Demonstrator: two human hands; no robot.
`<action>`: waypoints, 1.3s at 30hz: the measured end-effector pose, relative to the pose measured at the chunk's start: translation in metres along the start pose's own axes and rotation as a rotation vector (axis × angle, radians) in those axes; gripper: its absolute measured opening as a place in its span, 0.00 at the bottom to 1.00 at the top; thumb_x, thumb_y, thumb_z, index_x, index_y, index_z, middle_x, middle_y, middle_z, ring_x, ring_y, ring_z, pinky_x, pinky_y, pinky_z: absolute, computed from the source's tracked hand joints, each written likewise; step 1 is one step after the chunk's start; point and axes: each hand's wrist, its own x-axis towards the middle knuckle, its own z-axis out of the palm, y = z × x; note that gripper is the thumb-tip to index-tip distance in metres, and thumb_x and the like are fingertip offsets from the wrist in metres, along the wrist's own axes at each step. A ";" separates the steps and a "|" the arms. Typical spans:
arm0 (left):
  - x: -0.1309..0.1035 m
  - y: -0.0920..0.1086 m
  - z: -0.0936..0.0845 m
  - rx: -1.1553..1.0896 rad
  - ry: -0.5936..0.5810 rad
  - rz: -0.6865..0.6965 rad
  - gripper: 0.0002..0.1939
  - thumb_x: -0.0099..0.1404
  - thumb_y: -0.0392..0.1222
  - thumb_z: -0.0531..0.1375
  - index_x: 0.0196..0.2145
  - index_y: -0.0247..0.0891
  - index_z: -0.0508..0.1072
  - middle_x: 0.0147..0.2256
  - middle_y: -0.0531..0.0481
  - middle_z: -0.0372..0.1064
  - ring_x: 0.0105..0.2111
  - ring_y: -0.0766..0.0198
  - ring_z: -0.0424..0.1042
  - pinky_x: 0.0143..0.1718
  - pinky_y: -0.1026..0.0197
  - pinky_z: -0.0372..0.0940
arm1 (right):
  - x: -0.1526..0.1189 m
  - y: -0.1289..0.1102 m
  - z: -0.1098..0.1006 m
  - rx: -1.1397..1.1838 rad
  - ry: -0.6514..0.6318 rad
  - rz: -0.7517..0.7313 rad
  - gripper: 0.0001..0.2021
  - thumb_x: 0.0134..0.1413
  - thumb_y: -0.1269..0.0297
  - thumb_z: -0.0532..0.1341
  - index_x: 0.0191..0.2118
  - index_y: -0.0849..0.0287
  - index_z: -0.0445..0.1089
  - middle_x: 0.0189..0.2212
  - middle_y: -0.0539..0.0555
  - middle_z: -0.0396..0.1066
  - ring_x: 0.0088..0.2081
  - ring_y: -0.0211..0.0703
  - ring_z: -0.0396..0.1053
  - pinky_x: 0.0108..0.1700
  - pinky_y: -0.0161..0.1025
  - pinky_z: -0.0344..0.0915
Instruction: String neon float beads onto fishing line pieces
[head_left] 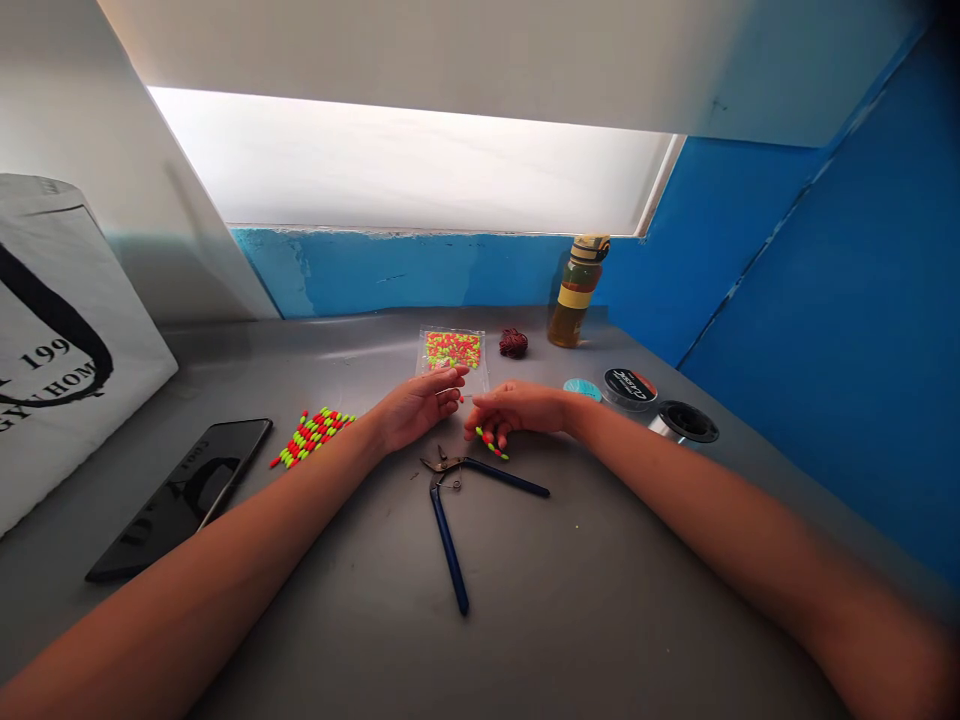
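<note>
Stringing step, likely: right hand [511, 408] pinches bead strand [489, 441], left hand [417, 408] grip unclear; next move probably needs careful alignment

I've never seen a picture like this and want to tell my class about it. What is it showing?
There is no robot here, just a person's two bare hands. A camera worn on the head looks forward and down, so you see what the person sees. The left hand and right hand are above a smooth grey table. The right fingers seem to hold a short row of red and yellow-green beads. Whether the left holds anything is too small to tell. Nearby lie open metal pliers with blue handles, a clear plastic bag of coloured beads, a dark red ball of string and a flat, shiny black phone.
</note>
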 end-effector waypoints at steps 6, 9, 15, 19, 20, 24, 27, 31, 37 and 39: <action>-0.002 0.001 0.005 0.121 -0.061 -0.001 0.15 0.63 0.43 0.64 0.46 0.36 0.78 0.42 0.44 0.72 0.42 0.61 0.70 0.40 0.62 0.62 | 0.007 0.004 -0.004 0.117 0.127 -0.017 0.17 0.64 0.50 0.57 0.45 0.59 0.68 0.31 0.56 0.75 0.23 0.34 0.67 0.21 0.28 0.62; -0.002 0.000 0.005 0.168 -0.070 0.000 0.16 0.63 0.46 0.64 0.47 0.36 0.78 0.46 0.43 0.72 0.46 0.58 0.68 0.41 0.61 0.60 | 0.006 0.005 -0.006 0.140 0.165 -0.034 0.14 0.63 0.54 0.59 0.45 0.59 0.69 0.29 0.53 0.74 0.21 0.31 0.63 0.19 0.27 0.58; -0.003 -0.002 0.003 0.318 -0.098 0.020 0.17 0.62 0.48 0.65 0.47 0.39 0.79 0.50 0.43 0.72 0.50 0.57 0.65 0.45 0.59 0.58 | 0.003 0.004 -0.003 0.127 0.181 -0.081 0.12 0.62 0.57 0.61 0.46 0.58 0.70 0.20 0.46 0.67 0.15 0.28 0.51 0.16 0.27 0.48; -0.004 -0.002 0.004 0.348 -0.119 0.017 0.18 0.61 0.47 0.66 0.47 0.39 0.79 0.53 0.41 0.71 0.52 0.55 0.65 0.46 0.58 0.58 | 0.002 0.004 -0.002 0.072 0.221 -0.080 0.13 0.61 0.56 0.62 0.47 0.57 0.69 0.17 0.44 0.63 0.15 0.28 0.48 0.16 0.27 0.45; -0.004 -0.002 0.004 0.348 -0.121 0.019 0.18 0.60 0.46 0.67 0.47 0.39 0.79 0.53 0.41 0.71 0.52 0.54 0.66 0.45 0.58 0.58 | 0.002 0.004 -0.002 0.060 0.221 -0.076 0.13 0.61 0.56 0.63 0.46 0.58 0.70 0.17 0.43 0.61 0.15 0.28 0.48 0.16 0.27 0.44; -0.002 -0.004 0.003 0.313 -0.080 0.025 0.16 0.60 0.46 0.67 0.45 0.38 0.80 0.48 0.41 0.73 0.49 0.56 0.68 0.43 0.59 0.59 | 0.003 0.003 0.000 0.043 0.211 -0.065 0.11 0.59 0.56 0.65 0.40 0.59 0.69 0.17 0.43 0.60 0.15 0.28 0.48 0.16 0.28 0.46; 0.000 -0.005 0.001 0.285 -0.066 0.027 0.15 0.60 0.47 0.67 0.43 0.37 0.80 0.46 0.42 0.73 0.46 0.57 0.69 0.42 0.59 0.60 | 0.004 0.003 0.001 0.065 0.219 -0.041 0.12 0.56 0.57 0.66 0.41 0.58 0.68 0.19 0.44 0.62 0.16 0.27 0.49 0.17 0.28 0.46; 0.001 -0.005 0.000 0.312 -0.084 0.016 0.15 0.59 0.46 0.68 0.42 0.36 0.80 0.47 0.41 0.74 0.48 0.57 0.69 0.42 0.60 0.60 | 0.003 0.004 0.000 0.111 0.226 -0.028 0.13 0.57 0.55 0.66 0.40 0.59 0.66 0.21 0.44 0.63 0.16 0.27 0.51 0.17 0.27 0.46; 0.000 -0.007 0.001 0.292 -0.102 0.024 0.12 0.58 0.45 0.69 0.37 0.36 0.80 0.41 0.43 0.75 0.42 0.59 0.71 0.40 0.60 0.60 | 0.002 0.002 0.001 0.097 0.183 -0.030 0.13 0.56 0.56 0.66 0.37 0.60 0.66 0.22 0.46 0.64 0.18 0.28 0.54 0.18 0.28 0.48; 0.001 -0.008 0.001 0.261 -0.091 0.028 0.11 0.59 0.45 0.68 0.37 0.36 0.79 0.39 0.45 0.74 0.40 0.62 0.70 0.39 0.62 0.60 | 0.002 0.001 0.001 0.091 0.177 -0.037 0.12 0.55 0.57 0.66 0.37 0.60 0.68 0.22 0.46 0.64 0.18 0.28 0.54 0.18 0.28 0.48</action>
